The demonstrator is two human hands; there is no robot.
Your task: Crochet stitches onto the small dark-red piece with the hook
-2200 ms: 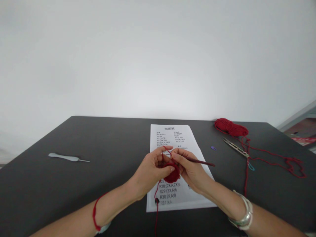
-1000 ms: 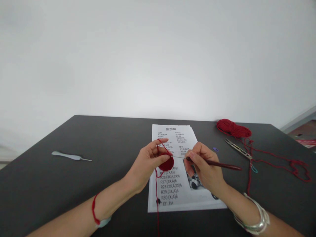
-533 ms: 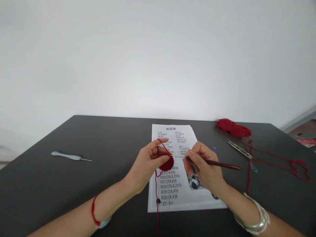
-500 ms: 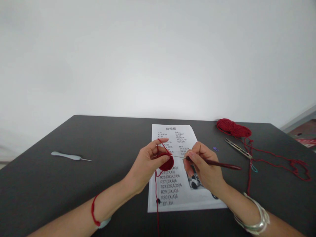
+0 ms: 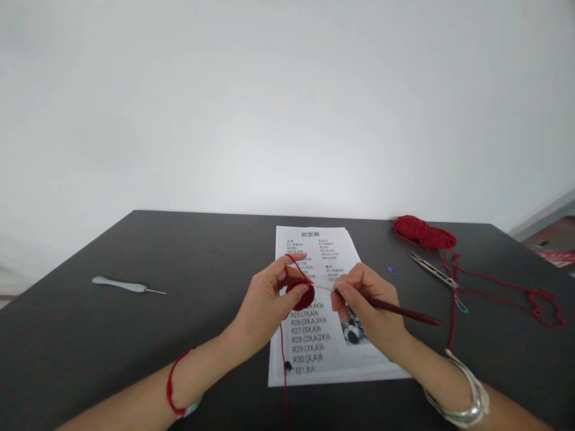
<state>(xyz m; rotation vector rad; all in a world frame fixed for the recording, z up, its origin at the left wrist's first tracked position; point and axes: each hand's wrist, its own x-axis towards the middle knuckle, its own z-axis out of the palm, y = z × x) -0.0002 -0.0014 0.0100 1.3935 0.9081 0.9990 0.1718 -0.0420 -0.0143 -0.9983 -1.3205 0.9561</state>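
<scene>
Between thumb and fingers, my left hand pinches a small round red crochet piece. A strand of red yarn loops over its raised index finger and hangs down past the table's front. My right hand grips a crochet hook with a dark red handle, held like a pen. The hook's thin metal shaft points left, and its tip meets the top right edge of the red piece. Both hands are above a printed sheet with rows of text and a picture.
At the left on the black table lies a grey-handled hook. A red yarn ball, snips, a purple stitch marker, a blue loop and loose red yarn lie at the right.
The hook's handle end has dipped slightly, tilting the shaft more, and my right hand has shifted a little left and down. My left hand still holds the red piece.
</scene>
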